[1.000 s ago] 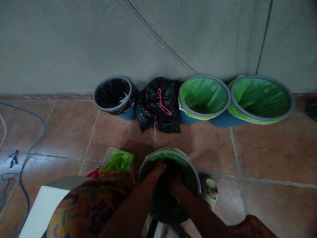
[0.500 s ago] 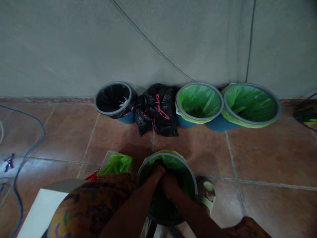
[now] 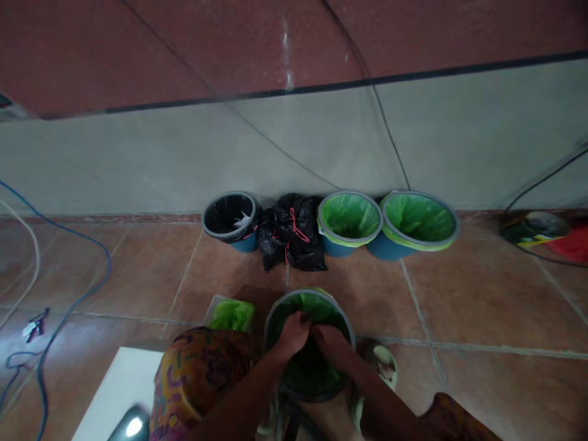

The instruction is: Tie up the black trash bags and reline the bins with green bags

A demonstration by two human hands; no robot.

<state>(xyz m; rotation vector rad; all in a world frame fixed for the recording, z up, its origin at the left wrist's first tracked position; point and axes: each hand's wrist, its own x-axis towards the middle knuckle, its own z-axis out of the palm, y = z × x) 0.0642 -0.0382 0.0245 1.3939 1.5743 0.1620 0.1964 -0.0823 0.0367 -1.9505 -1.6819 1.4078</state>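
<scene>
A bin with a grey rim and a green liner stands on the floor right in front of me. My left hand and my right hand are close together over its mouth, inside the rim. Both have bent fingers turned inward, nearly meeting; what they pinch is too dark to make out. The green liner lines the bin's inside, in shadow. Left of the bin sits a clear tray holding a crumpled green plastic bag.
Along the wall stand a bin with a black liner, tied black garbage bags and two green-lined bins. A blue cable and keys lie left. A white box is near my knee; cables lie right.
My view has tilted up, showing the wall's red upper part. My hands have risen from deeper in the bin and now show more clearly near its mouth.
</scene>
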